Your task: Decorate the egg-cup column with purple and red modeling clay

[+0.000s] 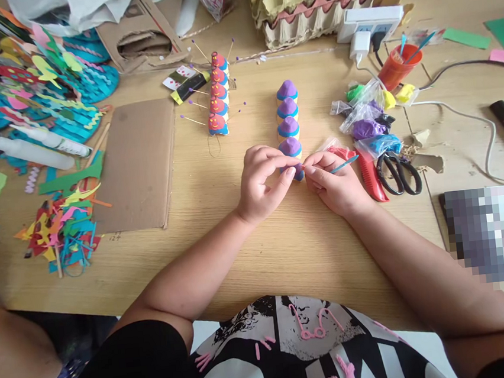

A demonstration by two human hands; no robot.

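Note:
A row of egg-carton cups [289, 127] with purple clay caps and blue bands stands on the table, its nearest cup partly behind my hands. My right hand [334, 184] is closed around a thin blue clay tool [344, 164], whose handle points out to the right. My left hand [265, 182] is pinched, thumb and forefinger meeting my right fingertips over the nearest cup. A tiny reddish bit shows between the fingertips; which hand grips it I cannot tell. Farther left stands a similar row with red caps, the red and blue caterpillar [218, 106], with yellow marks and purple-tipped sticks.
Right of my hands lie black-handled scissors [397, 175], a red cutter [370, 177], bagged clay [368, 127] and an orange cup [400, 65]. Cardboard [136, 164], paper scraps [62, 225] and glue bottles [30, 152] lie left. Egg trays [310, 11] are stacked behind. Another person's limb [14, 360] shows lower left.

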